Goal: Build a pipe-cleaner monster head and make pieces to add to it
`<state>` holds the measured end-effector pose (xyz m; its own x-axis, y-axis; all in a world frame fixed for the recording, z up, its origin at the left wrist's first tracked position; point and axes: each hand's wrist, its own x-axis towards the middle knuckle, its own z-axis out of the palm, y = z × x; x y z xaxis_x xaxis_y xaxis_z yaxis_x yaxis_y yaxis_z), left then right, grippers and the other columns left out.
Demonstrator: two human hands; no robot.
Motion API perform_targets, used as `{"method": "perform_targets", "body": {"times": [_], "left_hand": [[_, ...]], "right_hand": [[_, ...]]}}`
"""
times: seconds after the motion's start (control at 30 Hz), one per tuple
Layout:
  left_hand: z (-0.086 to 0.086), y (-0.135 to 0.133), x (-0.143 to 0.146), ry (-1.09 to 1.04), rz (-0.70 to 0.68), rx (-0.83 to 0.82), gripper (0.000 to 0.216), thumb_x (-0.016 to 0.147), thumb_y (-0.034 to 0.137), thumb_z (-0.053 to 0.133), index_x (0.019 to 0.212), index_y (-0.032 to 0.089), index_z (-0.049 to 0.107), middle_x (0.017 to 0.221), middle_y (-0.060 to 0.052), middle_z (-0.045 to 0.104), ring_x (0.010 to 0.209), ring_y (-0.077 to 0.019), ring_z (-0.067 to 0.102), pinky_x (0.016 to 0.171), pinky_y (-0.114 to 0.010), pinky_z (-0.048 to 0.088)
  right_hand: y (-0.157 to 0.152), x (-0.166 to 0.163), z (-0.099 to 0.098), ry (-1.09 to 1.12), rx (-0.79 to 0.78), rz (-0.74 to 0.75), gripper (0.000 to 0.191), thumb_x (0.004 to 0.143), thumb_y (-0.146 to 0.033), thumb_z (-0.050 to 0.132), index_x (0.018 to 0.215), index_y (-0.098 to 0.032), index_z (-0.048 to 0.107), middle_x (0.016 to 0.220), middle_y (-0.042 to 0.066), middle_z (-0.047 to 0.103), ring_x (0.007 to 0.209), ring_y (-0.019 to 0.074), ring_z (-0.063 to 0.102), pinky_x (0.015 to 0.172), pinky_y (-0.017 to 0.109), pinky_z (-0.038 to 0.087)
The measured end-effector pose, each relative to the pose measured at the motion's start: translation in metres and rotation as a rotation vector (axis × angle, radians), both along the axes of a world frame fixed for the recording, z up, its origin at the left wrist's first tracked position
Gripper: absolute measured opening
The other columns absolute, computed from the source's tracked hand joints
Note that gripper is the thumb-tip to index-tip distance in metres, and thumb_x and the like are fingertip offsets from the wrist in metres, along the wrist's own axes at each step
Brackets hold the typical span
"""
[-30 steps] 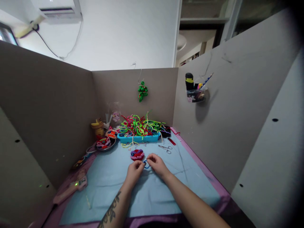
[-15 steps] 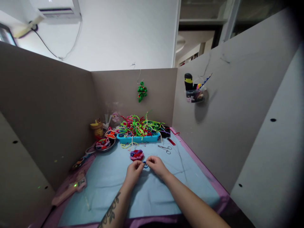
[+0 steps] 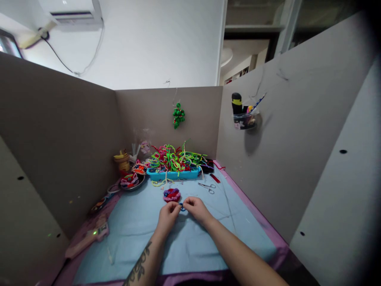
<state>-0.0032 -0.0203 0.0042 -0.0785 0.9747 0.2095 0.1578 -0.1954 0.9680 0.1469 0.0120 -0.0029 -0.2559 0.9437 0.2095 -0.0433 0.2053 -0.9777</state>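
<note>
In our left hand (image 3: 168, 214) and right hand (image 3: 197, 208) we pinch a curled, seemingly half-shaped blue wire (image 3: 182, 208), six o'clock from the tray (image 3: 187, 174), while the red ornament (image 3: 172, 195) at its eleven o'clock looks largely assembled.

surface: flat top, spread with a purple-pink cloth (image 3: 281, 252), a light-blue cloth sheet (image 3: 192, 250) laid over it.
far edge, middle: long bright-blue plastic tray (image 3: 174, 175), heaped with fuzzy multicoloured stems (image 3: 171, 159).
far right corner: dark flat item, partly covered by stems; flat red bar (image 3: 214, 178) just nearer.
far left corner: tan-and-yellow pot (image 3: 122, 161); nearer, round metal dish (image 3: 135, 188) of colourful fuzzy pieces.
left edge: pale-pink gun-shaped tool (image 3: 85, 243), green light lit; thin whitish stick (image 3: 110, 255) beside it.
centre: rounded red, pink and purple fuzzy piece (image 3: 172, 195); silver metal scissors (image 3: 207, 187), towards the right edge.
</note>
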Motion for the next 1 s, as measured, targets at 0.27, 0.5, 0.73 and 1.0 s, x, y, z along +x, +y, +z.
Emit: {"method": "perform_targets", "body": {"times": [0.27,0.5,0.73,1.0], "left_hand": [[-0.0020,0.0004,-0.0019,-0.142,-0.079,-0.125,0.030,0.069,0.044,0.068,0.065,0.016,0.059,0.043,0.008,0.044,0.036,-0.0066,0.032,0.038,-0.020,0.022],[0.0020,-0.0016,-0.0011,-0.281,-0.157,-0.194,0.034,0.065,0.046,0.071,0.064,0.016,0.056,0.043,0.009,0.043,0.035,-0.0045,0.030,0.037,-0.019,0.019],[0.0016,-0.0023,-0.0025,-0.341,-0.198,-0.216,0.035,0.063,0.046,0.074,0.065,0.015,0.058,0.043,0.009,0.043,0.036,-0.0039,0.031,0.037,-0.019,0.019],[0.0015,-0.0045,-0.0018,-0.355,-0.211,-0.232,0.034,0.063,0.044,0.076,0.065,0.015,0.058,0.044,0.008,0.046,0.036,-0.0038,0.032,0.038,-0.019,0.018]], "right_hand": [[0.0026,0.0016,-0.0030,0.022,0.044,0.025,0.020,0.067,-0.035,0.070,0.068,-0.017,0.063,0.060,-0.003,0.060,0.058,0.0128,0.052,0.059,0.025,0.040],[0.0020,0.0029,-0.0024,0.019,0.107,0.023,0.013,0.067,-0.028,0.071,0.071,-0.017,0.066,0.066,-0.001,0.064,0.065,0.0151,0.057,0.066,0.027,0.043],[-0.0027,0.0017,0.0001,0.011,0.142,0.014,0.015,0.069,-0.024,0.067,0.082,-0.018,0.071,0.075,0.001,0.068,0.071,0.0167,0.061,0.069,0.028,0.046],[-0.0048,0.0011,0.0028,-0.020,0.182,-0.018,0.012,0.070,-0.021,0.066,0.079,-0.019,0.073,0.075,0.002,0.069,0.071,0.0173,0.061,0.069,0.029,0.047]]}}
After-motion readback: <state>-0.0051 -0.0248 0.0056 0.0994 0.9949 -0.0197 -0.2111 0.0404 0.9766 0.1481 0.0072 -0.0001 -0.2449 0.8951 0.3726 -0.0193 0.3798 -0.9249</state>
